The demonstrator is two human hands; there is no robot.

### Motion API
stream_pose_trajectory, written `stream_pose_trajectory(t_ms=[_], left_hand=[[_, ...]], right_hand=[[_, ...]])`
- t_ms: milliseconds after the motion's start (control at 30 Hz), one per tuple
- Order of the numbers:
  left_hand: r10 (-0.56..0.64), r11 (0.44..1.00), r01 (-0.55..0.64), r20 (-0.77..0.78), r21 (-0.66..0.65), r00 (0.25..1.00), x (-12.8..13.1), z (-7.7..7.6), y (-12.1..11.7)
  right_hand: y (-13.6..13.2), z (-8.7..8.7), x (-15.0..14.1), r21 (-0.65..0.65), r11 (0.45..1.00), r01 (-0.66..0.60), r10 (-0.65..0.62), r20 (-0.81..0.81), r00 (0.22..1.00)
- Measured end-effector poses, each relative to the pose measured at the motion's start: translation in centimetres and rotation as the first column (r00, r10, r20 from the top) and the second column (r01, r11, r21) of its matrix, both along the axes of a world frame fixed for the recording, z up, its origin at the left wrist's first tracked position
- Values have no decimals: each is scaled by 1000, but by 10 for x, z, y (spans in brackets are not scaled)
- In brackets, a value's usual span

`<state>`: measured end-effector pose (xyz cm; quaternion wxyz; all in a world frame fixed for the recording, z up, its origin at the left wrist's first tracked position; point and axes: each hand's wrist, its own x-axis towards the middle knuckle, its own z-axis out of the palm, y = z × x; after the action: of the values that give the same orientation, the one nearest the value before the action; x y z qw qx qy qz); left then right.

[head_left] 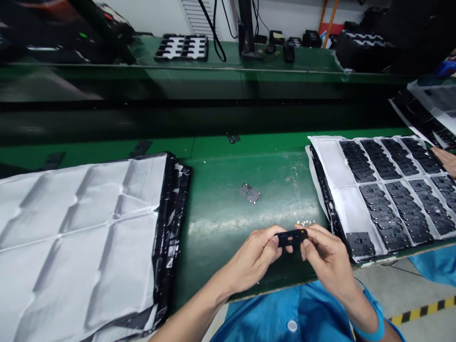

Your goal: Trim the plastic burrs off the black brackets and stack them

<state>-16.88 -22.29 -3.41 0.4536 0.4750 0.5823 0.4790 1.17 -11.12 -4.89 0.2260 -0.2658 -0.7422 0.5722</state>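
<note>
A small flat black part [292,238] with cut-outs and a yellow spot is held between my two hands, above the front of the green table. My left hand [262,254] pinches its left end, while my right hand [326,251] grips the right end. Small shiny bits [305,223] lie just beyond my right fingers. Farther off, a similar dark plate [250,193] rests alone on the table. Right of my hands stands a white-lined tray [329,185] with rows of overlapping black parts [386,199] in its compartments.
A stack of black trays [171,228] topped with white lining [89,242] fills the left. More dark plates [233,137] lie along a conveyor belt [213,116]. Another person's hand [445,160] touches the right tray's far side. A shelf [228,61] runs along the back.
</note>
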Motion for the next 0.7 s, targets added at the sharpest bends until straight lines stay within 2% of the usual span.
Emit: stream_pose_trajectory(t_ms=[233,700], left_hand=[[21,997,-12,111,-82,994,1,-1,0],[-13,998,14,20,-57,1000,1,-2,0]], right_hand=[[-2,1,0,6,1000,4,-4,-4,1000],[0,0,-2,47,999,-10,10,6,1000]])
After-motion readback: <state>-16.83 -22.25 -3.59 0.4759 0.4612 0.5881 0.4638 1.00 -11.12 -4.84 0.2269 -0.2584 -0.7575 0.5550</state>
